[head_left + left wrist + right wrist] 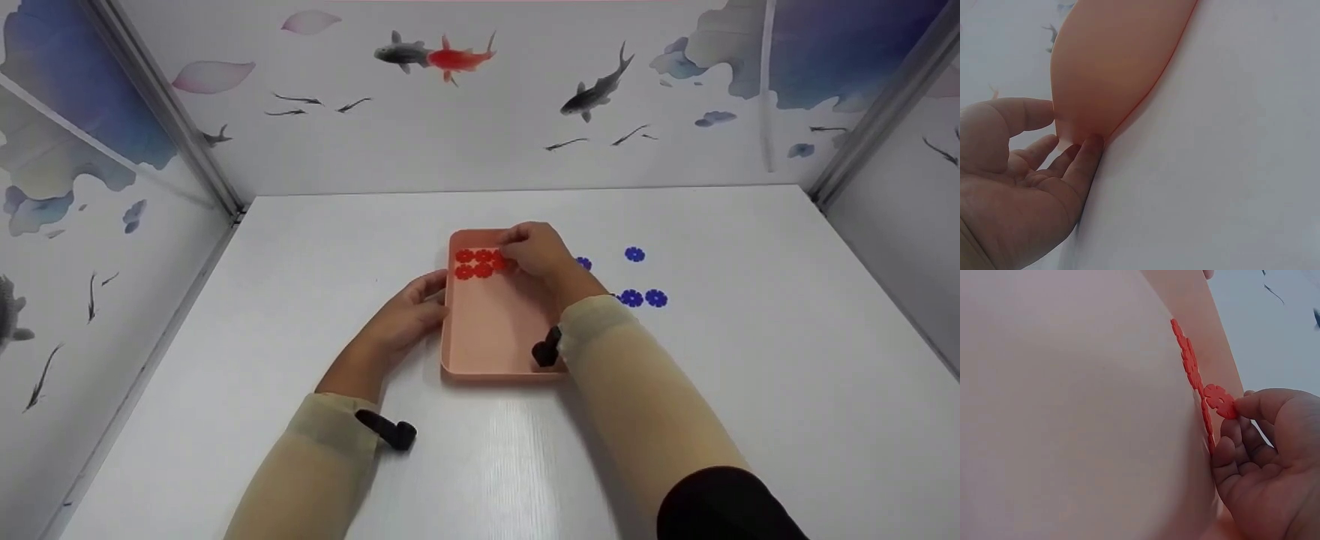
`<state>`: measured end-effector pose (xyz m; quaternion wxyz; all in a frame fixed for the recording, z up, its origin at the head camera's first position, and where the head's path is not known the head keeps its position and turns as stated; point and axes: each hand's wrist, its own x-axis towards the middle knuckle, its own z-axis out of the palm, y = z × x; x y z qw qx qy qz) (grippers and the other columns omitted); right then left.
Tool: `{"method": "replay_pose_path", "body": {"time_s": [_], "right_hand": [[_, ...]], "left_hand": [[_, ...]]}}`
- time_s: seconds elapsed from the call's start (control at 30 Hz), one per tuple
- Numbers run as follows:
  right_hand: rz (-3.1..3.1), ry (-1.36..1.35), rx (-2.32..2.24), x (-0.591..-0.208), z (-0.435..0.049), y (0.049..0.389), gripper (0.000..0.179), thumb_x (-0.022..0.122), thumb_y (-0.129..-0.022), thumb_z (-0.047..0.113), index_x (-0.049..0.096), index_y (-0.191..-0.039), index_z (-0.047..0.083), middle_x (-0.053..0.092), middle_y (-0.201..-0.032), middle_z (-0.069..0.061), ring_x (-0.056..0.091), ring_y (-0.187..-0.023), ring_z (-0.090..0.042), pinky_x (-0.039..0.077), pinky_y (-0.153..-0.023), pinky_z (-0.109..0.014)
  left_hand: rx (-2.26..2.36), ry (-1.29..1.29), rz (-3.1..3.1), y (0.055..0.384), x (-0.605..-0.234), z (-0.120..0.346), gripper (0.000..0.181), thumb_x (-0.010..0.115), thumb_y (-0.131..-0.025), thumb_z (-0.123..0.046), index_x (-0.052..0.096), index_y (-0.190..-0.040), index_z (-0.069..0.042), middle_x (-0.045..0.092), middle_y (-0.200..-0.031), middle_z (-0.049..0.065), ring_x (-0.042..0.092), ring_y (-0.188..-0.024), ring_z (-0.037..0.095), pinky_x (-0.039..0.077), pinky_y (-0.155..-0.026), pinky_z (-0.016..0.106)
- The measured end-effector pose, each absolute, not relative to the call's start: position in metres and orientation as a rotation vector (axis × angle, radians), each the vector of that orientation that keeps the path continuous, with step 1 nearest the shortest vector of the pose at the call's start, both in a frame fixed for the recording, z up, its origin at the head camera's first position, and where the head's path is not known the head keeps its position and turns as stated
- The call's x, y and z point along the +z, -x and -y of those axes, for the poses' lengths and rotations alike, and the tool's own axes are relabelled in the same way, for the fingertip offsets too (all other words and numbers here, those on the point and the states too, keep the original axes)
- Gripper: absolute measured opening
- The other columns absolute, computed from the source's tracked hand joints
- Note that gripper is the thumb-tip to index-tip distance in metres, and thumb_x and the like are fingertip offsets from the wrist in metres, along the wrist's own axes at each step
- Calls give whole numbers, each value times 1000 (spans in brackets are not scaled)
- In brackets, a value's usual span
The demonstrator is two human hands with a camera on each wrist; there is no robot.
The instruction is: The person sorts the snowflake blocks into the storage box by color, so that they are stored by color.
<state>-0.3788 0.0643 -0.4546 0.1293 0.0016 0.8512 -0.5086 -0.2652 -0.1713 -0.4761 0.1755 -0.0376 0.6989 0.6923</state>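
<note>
within the far end of the pink tray [484, 330], a red flower-shaped disc [1219, 402] is pinched by the right hand [536, 251], while the outer left wall is touched by the left hand [405, 315] with fingers relaxed. if the disc were released while tilted, the flat-lying red discs [465, 271] might be overlapped or nudged. the tilt is revealed by the right wrist view; blue flower-shaped discs [632, 298] beside the tray, only by the head view.

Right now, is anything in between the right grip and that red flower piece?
Nothing visible: the right grip pinches the red flower piece directly, over the pink tray, near the other red pieces.
</note>
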Motion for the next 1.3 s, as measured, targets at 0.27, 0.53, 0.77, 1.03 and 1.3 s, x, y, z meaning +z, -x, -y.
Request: {"method": "replay_pose_path", "body": {"time_s": [0.27, 0.53, 0.77, 1.03, 1.3], "right_hand": [[-2506, 72, -1463, -458, -64, 380, 21, 66, -101, 17, 73, -121, 15, 68, -120, -8, 62, -100, -22, 58, -79, -30], [-2491, 58, -1486, -459, -62, 382, 20, 67, -102, 16, 73, -121, 17, 67, -120, -7, 64, -102, -22, 60, -84, -32], [-2439, 66, -1540, -446, -61, 381, 23, 67, -105, 21, 71, -127, 17, 68, -128, -7, 65, -118, -29, 61, -103, -40], [-2405, 232, -1598, -418, -75, 379, 23, 66, -106, 22, 72, -128, 20, 68, -128, -8, 63, -128, -39, 56, -113, -49], [-2467, 256, -1565, -412, -116, 370, 26, 65, -106, 27, 71, -131, 20, 69, -132, -10, 65, -124, -35, 59, -107, -45]], "left_hand": [[1993, 110, -1952, 266, -479, 173, 72, 71, -97, -9, 45, -162, -24, 44, -168, -2, 55, -148, 17, 48, -123, 39], [1974, 122, -1968, 267, -480, 173, 72, 73, -97, -12, 46, -162, -26, 45, -168, -4, 55, -147, 15, 49, -122, 38], [1964, 132, -1976, 266, -478, 173, 73, 75, -96, -14, 46, -161, -28, 46, -166, -5, 55, -148, 14, 50, -121, 37], [1983, 128, -1971, 266, -477, 172, 73, 75, -96, -13, 46, -161, -26, 47, -165, -5, 55, -147, 15, 50, -121, 37], [1982, 123, -1966, 266, -476, 171, 71, 74, -97, -11, 47, -161, -26, 48, -165, -4, 54, -148, 15, 48, -123, 38]]}}
